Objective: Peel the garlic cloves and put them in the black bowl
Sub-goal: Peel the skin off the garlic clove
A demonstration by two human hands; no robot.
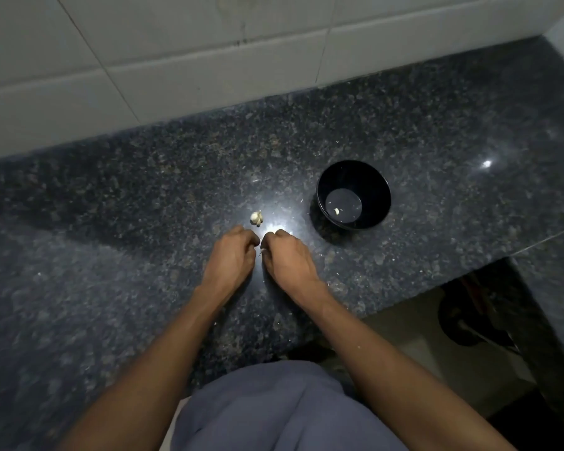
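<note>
Both my hands, left (233, 252) and right (285, 255), pinch a clove (261, 252) mid-counter; it's tiny, light, slippery, so I'd grip the papery tip. Garlic (256, 217) sits just beyond, bowl (353, 177) toward the right edge.

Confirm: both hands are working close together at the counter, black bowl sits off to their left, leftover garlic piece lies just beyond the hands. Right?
One thing is off: in the head view the black bowl sits to the right of the hands, not the left. The rest holds: left hand and right hand are close together over the counter, and the garlic piece lies just beyond them.
</note>
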